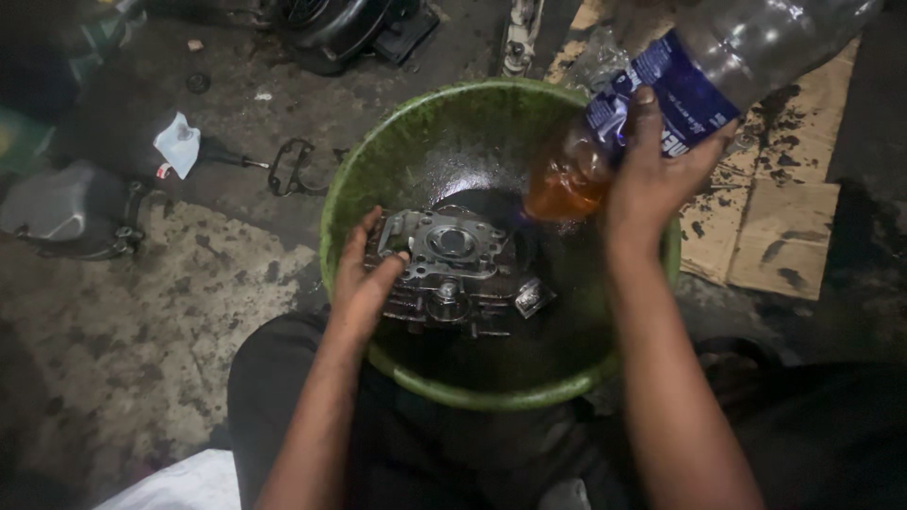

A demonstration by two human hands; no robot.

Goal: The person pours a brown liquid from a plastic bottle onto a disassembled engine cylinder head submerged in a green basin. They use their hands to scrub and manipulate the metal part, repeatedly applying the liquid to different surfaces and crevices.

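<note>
**Oily engine part held in a green basin while fuel-coloured liquid pours over it**

Stained concrete floor (pixel 142 312) spreads under the work, with a flattened sheet of cardboard (pixel 784 236) to the right and a grey engine cover (pixel 66 212) lying well apart at the left. Between the person's knees sits a round green plastic basin (pixel 378 161), its inside wet and dark.

Inside the basin lies a metal cylinder head (pixel 453 264), finned along its near edge, with a round port on top. It looks like cast metal: stiff, fairly heavy for its bulk, and slick with oil. The left hand (pixel 364 288) clamps its left edge, thumb over the top face and fingers wrapped beneath. That edge and the fins probably offer the surest purchase, since the flat top face looks slippery.

The right hand (pixel 657 175) is closed around a clear plastic bottle (pixel 661 104) with a blue label, tipped neck-down over the basin. Amber liquid fills its lower end; whether it is actually streaming out is hard to tell in this dim view. The bottle is light and thin-walled, likely to buckle under a hard squeeze.
</note>
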